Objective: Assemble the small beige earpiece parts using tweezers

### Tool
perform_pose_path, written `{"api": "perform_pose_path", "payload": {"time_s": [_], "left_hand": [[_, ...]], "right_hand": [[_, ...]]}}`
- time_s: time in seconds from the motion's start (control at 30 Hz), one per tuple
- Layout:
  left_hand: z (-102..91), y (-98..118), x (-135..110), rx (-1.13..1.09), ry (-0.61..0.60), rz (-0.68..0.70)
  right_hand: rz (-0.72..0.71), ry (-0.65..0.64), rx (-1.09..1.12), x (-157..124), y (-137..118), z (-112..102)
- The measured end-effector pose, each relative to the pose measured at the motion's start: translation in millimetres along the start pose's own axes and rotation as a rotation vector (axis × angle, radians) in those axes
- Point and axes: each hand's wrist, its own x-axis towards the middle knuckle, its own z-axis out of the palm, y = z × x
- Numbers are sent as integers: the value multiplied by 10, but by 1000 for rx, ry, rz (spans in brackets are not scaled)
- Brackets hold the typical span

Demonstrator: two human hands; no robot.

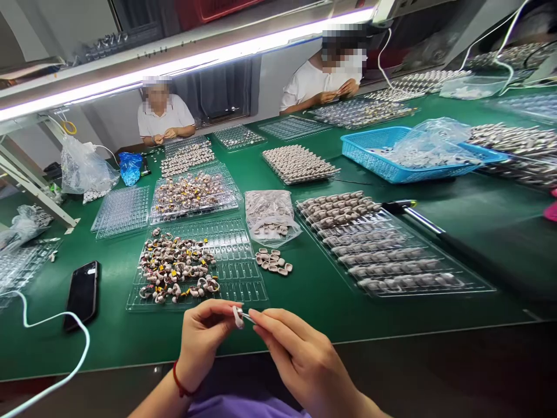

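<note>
My left hand is closed in a pinch on a small white part just above the table's near edge. My right hand is closed on a thin metal pin-like piece whose tip touches the white part. Beyond my hands lies a clear plastic tray with a heap of small beige and coloured parts on its left half. A small loose pile of beige pieces sits on the green table just right of that tray.
A black phone and white cable lie at left. A clear bag of parts, a filled tray, a blue basket and a black-handled tool stand beyond. Two people in white shirts work across the table.
</note>
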Motion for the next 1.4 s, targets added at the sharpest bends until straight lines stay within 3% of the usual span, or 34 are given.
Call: {"api": "perform_pose_path", "payload": {"time_s": [0.27,0.6,1.1,1.27,1.4], "left_hand": [[17,-104,-45,-49,93,10],[93,-66,-53,-97,179,-19],[129,-38,-39,-206,253,-69],[158,37,-44,-240,260,-120],[140,42,-34,-215,235,-133]], "right_hand": [[28,155,-61,-102,-68,214],[-56,182,-281,-82,-109,248],[75,204,-54,-77,-70,318],[12,201,-88,-78,-77,277],[-131,154,-243,-75,-10,199]]}}
